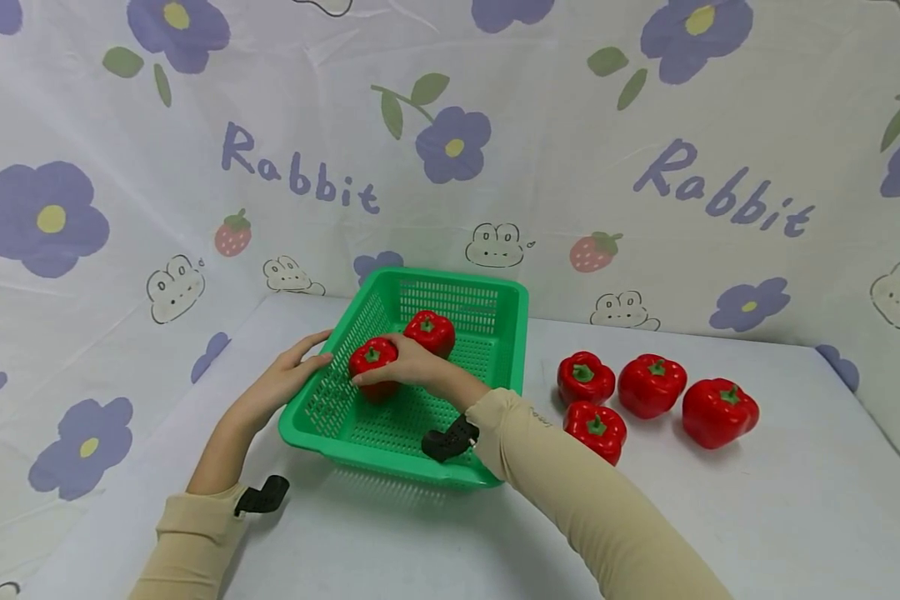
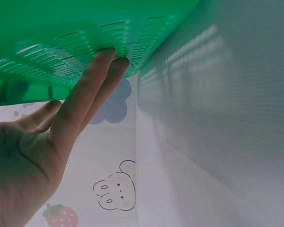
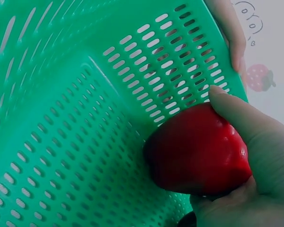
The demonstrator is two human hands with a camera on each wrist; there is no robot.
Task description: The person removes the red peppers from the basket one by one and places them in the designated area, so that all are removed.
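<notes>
1. Right hand point(image 1: 412, 367) grasps a red bell pepper point(image 1: 372, 360) inside the green basket point(image 1: 390, 454), at 7 o'clock of a second pepper point(image 1: 431, 330).
2. Left hand point(image 1: 288, 375), fingers straight, braces the basket's 9 o'clock wall.
3. Best lowered gently to the floor, clear of its neighbour.
4. Only the head view shows four peppers point(image 1: 648, 385) waiting at 3 o'clock; the right wrist view shows the grip.

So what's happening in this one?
A person is at a table with a green basket and red peppers. The right hand grips a pepper inside the basket, next to another pepper already lying there. The left hand rests with straight fingers against the basket's outer left wall. Four more peppers sit on the table to the right of the basket.
</notes>
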